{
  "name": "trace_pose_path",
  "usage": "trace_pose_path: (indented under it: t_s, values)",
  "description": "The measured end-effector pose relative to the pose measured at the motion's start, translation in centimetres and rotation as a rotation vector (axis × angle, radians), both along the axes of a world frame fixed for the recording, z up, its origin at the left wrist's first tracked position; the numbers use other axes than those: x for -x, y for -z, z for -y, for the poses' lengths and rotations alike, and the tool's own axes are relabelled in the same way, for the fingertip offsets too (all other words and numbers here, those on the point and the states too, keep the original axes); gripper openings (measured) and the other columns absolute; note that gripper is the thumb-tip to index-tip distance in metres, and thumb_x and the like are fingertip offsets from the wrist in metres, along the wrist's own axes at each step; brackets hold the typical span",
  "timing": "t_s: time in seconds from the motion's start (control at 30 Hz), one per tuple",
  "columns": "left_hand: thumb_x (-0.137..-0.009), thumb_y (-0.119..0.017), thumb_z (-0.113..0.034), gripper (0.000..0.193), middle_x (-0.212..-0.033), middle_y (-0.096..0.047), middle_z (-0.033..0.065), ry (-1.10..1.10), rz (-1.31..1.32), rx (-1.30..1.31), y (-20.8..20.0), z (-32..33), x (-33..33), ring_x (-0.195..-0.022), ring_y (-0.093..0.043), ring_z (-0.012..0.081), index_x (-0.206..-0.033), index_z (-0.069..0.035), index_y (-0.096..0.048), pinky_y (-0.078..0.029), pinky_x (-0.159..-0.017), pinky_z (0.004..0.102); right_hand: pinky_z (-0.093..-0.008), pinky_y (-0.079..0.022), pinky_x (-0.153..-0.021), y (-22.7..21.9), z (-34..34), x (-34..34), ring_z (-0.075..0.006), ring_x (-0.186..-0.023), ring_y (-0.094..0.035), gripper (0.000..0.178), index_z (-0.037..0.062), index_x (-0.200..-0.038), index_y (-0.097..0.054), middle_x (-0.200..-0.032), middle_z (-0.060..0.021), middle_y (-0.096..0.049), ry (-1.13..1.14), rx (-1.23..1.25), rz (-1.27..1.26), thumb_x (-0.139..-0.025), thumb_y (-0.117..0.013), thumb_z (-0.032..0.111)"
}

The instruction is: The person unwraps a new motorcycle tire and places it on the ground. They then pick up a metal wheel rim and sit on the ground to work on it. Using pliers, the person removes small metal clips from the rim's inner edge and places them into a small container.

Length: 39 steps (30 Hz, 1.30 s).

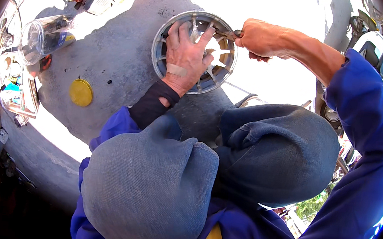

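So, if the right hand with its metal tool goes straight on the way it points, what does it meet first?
The right hand points its tool leftward across the round metal wheel part. First it would probably meet the left hand's fingers, spread on that part; depth is unclear.

A round grille (194, 50) lies on the ground (124, 51) just beyond the person's knees (214, 168), with the left hand (185, 58) flat on it and the right hand (257, 37) at its right edge, holding pliers (226, 33) that reach onto it. Left of the grille lies a disc (81, 92), and farther left and behind that a jar (46, 35) on its side. A scooter (371, 50) stands at the far right.
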<state>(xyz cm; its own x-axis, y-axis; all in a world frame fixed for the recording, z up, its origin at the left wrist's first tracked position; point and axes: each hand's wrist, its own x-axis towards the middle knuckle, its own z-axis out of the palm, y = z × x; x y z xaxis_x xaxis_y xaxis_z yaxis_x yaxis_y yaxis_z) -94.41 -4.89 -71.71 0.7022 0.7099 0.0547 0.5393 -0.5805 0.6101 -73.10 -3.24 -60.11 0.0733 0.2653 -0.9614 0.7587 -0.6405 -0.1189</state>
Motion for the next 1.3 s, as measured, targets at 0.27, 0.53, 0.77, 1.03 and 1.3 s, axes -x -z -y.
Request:
trace_pose_path:
  t_s: [0.27,0.53,0.77,1.03,1.3]
  values:
    - [-0.081,-0.082,-0.026,0.063,-0.131,-0.049,0.0263,0.004,0.05,0.021,0.1,-0.1,0.0,-0.13,-0.039,0.0453,-0.142,-0.022,-0.064,-0.037,-0.108,0.057,-0.0338,-0.043,-0.045,0.4,0.0,2.1,-0.0156,-0.051,-0.052,0.03,-0.0061,-0.09,-0.063,-0.063,-0.0068,-0.054,0.082,0.126,-0.057,-0.108,-0.054,0.016]
    - [-0.081,-0.083,-0.026,0.065,-0.132,-0.047,0.0253,-0.005,0.04,0.006,0.3,-0.1,0.0,-0.129,-0.04,0.0447,-0.143,-0.024,-0.065,-0.038,-0.106,0.0569,-0.0346,-0.044,-0.044,-0.3,-0.9,2.6,-0.0168,-0.05,-0.052,0.023,-0.0061,-0.087,-0.058,-0.061,-0.0074,-0.053,0.202,0.194,-0.101,-0.103,-0.058,0.01]
    - [-0.078,-0.085,-0.026,0.066,-0.132,-0.047,0.0253,-0.004,0.058,0.016,0.1,0.0,-0.3,-0.13,-0.04,0.0456,-0.14,-0.027,-0.064,-0.038,-0.106,0.0578,-0.0453,-0.057,-0.066,-1.4,-0.9,4.3,-0.0364,-0.075,-0.073,0.024,-0.0163,-0.098,-0.068,-0.085,-0.0306,-0.071,-0.209,0.115,-0.014,-0.095,-0.054,0.003]
    - [-0.081,-0.08,-0.031,0.063,-0.129,-0.046,0.0252,-0.031,-0.012,-0.012,0.3,0.2,-0.2,-0.129,-0.039,0.0462,-0.14,-0.027,-0.06,-0.037,-0.104,0.0608,-0.039,-0.055,-0.051,-2.3,-1.5,4.4,-0.0252,-0.06,-0.07,0.031,-0.0136,-0.097,-0.067,-0.072,-0.0197,-0.066,-0.207,0.07,-0.05,-0.104,-0.055,0.014]
    - [-0.094,-0.074,-0.027,0.04,-0.132,-0.059,0.0213,-0.024,0.146,-0.126,-2.7,-0.6,4.5,-0.126,-0.055,0.0419,-0.129,-0.01,-0.067,-0.051,-0.103,0.049,-0.0301,-0.052,-0.063,-5.2,4.0,-0.6,-0.0132,-0.068,-0.06,0.034,-0.0005,-0.107,-0.061,-0.079,-0.0052,-0.062,0.102,-0.112,-0.093,-0.112,-0.05,0.031]
